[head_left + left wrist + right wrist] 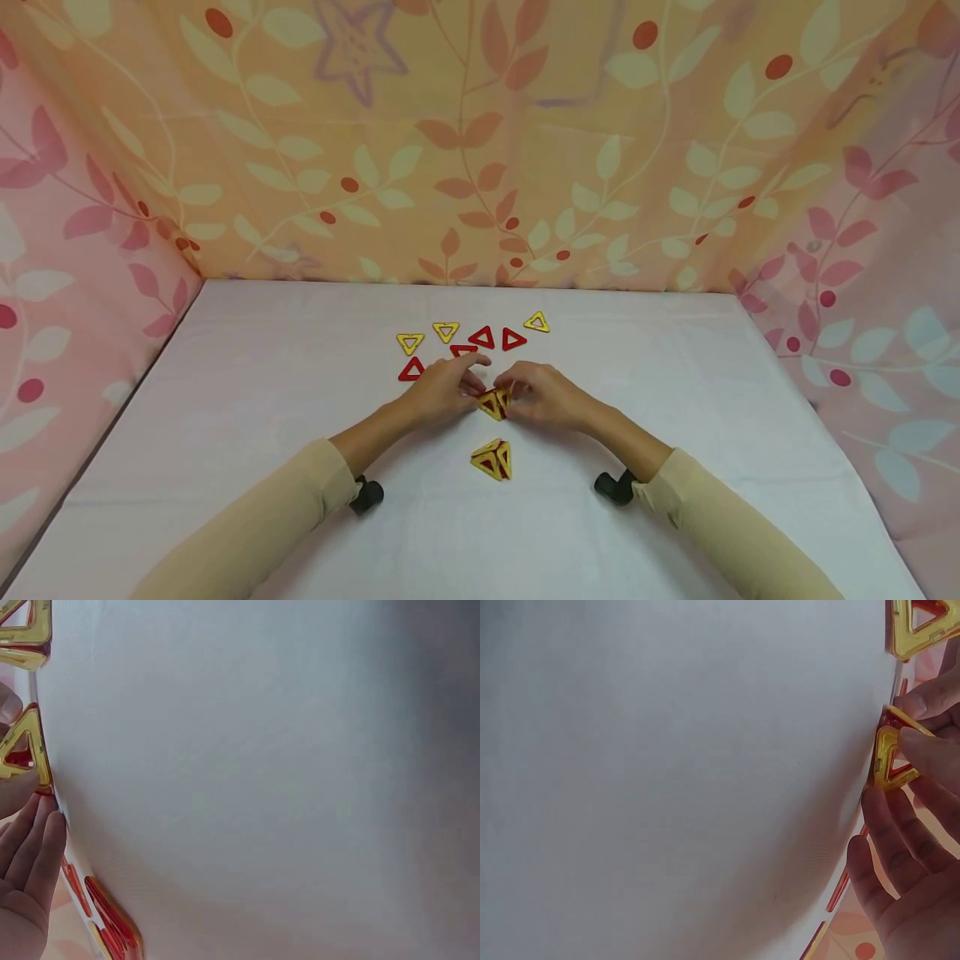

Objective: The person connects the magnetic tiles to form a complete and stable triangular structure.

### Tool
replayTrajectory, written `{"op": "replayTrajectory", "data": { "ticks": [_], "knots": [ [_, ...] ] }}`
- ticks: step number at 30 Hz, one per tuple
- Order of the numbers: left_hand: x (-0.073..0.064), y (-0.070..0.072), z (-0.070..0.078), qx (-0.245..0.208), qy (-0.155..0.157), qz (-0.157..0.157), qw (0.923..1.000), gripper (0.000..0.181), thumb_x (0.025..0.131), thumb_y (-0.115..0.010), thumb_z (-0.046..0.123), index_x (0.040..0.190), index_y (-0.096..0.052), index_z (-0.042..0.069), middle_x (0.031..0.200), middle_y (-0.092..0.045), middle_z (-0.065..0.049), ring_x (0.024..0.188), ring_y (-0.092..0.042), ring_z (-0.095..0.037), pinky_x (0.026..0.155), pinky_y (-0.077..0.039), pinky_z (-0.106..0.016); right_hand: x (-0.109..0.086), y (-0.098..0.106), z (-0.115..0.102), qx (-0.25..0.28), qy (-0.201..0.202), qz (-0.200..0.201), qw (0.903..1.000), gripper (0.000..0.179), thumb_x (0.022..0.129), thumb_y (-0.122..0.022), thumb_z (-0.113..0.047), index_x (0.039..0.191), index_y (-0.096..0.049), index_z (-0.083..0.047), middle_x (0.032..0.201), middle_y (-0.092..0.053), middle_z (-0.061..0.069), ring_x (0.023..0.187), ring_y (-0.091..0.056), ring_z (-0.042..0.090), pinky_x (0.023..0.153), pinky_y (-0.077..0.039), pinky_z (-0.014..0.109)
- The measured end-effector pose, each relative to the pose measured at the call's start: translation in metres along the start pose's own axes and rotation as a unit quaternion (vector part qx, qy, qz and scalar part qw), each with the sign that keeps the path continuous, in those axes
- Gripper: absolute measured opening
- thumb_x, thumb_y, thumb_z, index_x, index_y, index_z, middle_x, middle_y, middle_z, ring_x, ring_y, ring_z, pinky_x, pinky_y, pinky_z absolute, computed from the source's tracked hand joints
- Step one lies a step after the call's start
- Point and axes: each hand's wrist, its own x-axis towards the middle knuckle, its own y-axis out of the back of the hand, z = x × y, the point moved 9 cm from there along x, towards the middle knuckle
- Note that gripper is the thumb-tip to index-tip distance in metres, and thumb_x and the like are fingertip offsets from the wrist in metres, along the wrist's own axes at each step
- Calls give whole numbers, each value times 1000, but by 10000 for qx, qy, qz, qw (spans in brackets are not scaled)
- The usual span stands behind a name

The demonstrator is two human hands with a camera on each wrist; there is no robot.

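Between both hands is a small pyramid of yellow and red triangular magnetic tiles (492,414). My left hand (442,390) pinches its left side, the thumb lying on a yellow face (41,769) and the fingers behind it in the left wrist view. On the other side my right hand (551,396) grips the same pyramid, thumb over a yellow tile (883,757) in the right wrist view. Closer to the body, a second yellow and red pyramid (487,469) stands on the table by itself. The far faces of the held pyramid are hidden.
Loose triangular tiles lie flat beyond the hands: red ones such as the red tile (408,377) at left and the red tile (506,339), plus yellow ones such as the yellow tile (410,337). White cloth covers the table (225,400); a patterned curtain (465,200) rises behind it.
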Motion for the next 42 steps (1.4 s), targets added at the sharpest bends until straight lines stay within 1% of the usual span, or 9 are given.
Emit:
{"op": "replayTrajectory", "data": {
  "ticks": [5,9,11,14,24,30,33,37,42],
  "knots": [
    [-6,0,1,-86,-94,-64,9999,54,87,-73,1,136,-53,12,103,-74,1,100,-69,-13,91,-54,-34,-3,-3,-3,8,19,-53,10000,35,84,-79,-11,118,-68,-8,107,-67,-3,93,-62,16,84,-54,32],
    [-11,1,3,-164,-167,-93,9997,54,87,-73,0,136,-54,10,101,-74,0,97,-69,-13,89,-55,-33,-6,-5,-7,-73,159,-90,9998,33,84,-78,-9,116,-69,-7,106,-69,-2,93,-63,16,84,-54,32],
    [-13,2,3,-203,-176,-89,9996,54,87,-73,-1,136,-54,10,101,-74,0,96,-69,-12,88,-55,-32,-7,-6,-9,-111,237,-96,9996,33,85,-77,-7,116,-69,-6,107,-69,-1,94,-64,15,86,-53,33],
    [-15,3,2,-279,-182,-86,9994,54,87,-73,0,136,-53,9,102,-74,-1,96,-70,-13,87,-56,-31,-8,-6,-9,-107,247,-112,9996,33,85,-77,-7,117,-69,-5,108,-69,-1,97,-64,13,88,-53,33],
    [-16,4,0,-338,-191,-97,9992,53,88,-73,1,137,-54,10,103,-74,-1,97,-69,-13,87,-56,-31,-8,-6,-7,-92,255,-82,9996,34,85,-77,-8,118,-69,-5,109,-69,-2,98,-63,10,90,-52,32],
    [-17,5,-2,-419,-169,-120,9989,54,88,-72,0,138,-53,9,104,-74,-2,98,-69,-13,89,-55,-33,-9,-5,-9,-84,309,-55,9995,34,84,-77,-7,117,-69,-5,108,-69,-2,96,-64,12,87,-53,32],
    [-17,10,-4,-483,-161,-65,9987,56,88,-72,-1,139,-52,8,104,-74,-5,97,-69,-14,90,-55,-34,-8,-4,-7,-74,213,-96,9997,33,85,-77,-8,117,-69,-5,107,-69,-3,94,-63,13,86,-53,31],
    [-15,21,-7,-482,-176,114,9986,58,86,-74,-2,139,-52,7,103,-73,-6,94,-70,-15,88,-56,-33,-7,1,-2,-73,6,-128,9999,32,86,-76,-8,117,-69,-7,105,-68,-5,93,-61,12,85,-53,30],
    [-12,40,-13,-413,-117,462,9980,59,86,-76,1,139,-52,8,104,-73,-8,92,-69,-15,84,-57,-31,-3,11,5,-27,-129,-64,9999,33,87,-76,-11,118,-68,-5,107,-69,2,95,-60,15,86,-53,34]
  ]
}}
